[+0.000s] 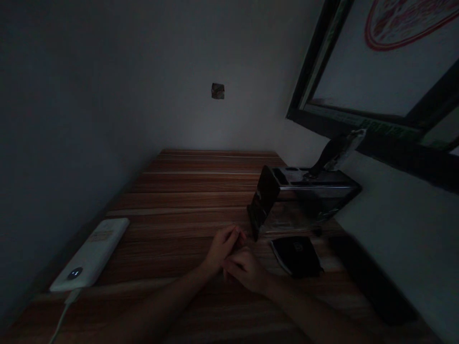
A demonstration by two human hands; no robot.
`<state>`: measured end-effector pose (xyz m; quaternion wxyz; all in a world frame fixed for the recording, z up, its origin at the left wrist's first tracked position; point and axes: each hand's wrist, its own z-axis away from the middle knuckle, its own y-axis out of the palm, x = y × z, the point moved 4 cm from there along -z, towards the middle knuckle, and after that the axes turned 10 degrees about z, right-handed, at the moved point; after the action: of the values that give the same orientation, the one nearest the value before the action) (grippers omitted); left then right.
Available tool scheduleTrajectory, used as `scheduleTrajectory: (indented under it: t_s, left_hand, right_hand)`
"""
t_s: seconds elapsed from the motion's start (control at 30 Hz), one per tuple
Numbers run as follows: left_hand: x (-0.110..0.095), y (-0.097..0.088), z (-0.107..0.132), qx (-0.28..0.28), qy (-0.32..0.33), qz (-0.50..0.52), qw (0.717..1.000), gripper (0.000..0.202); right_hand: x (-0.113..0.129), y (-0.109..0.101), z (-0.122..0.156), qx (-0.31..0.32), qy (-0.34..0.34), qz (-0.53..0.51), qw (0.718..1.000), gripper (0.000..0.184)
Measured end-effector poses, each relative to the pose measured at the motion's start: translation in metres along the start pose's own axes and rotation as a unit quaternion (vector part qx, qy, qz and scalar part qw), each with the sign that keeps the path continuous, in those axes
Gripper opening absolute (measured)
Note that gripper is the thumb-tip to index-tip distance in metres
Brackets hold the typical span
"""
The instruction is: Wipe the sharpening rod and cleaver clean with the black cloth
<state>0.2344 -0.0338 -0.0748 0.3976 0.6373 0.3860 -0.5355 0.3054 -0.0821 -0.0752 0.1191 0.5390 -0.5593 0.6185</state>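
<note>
Over the wooden table (pixel 193 191), my left hand (pixel 220 247) and my right hand (pixel 247 271) are folded against each other. The left one reaches slightly farther forward, its fingers curled inward near the fingertips of the other. My right hand is closed, its thumb lying across towards the left palm. No object shows in either hand, though the dim light blurs the fingers. Just right of them lies a small black pouch (pixel 297 255). Beyond it stands a dark slotted holder (pixel 311 184) with clear sides, a black-handled tool (pixel 332 152) sticking up from its top.
A white power bank (pixel 91 251) with a lit display lies at the left, its cable (pixel 61 319) running to the near edge. A long dark object (pixel 373 279) lies along the right wall. Walls border the table; a framed window (pixel 369 81) is upper right.
</note>
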Motion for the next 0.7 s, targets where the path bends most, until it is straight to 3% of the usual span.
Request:
scheduleTrajectory:
  t_s: [0.7]
  left_hand:
    - [-0.0001,0.0003,0.0006,0.003,0.011,0.007,1.0,0.037]
  right_hand:
    - [0.0044,-0.0019,-0.002,-0.012,-0.007,-0.011,1.0,0.059]
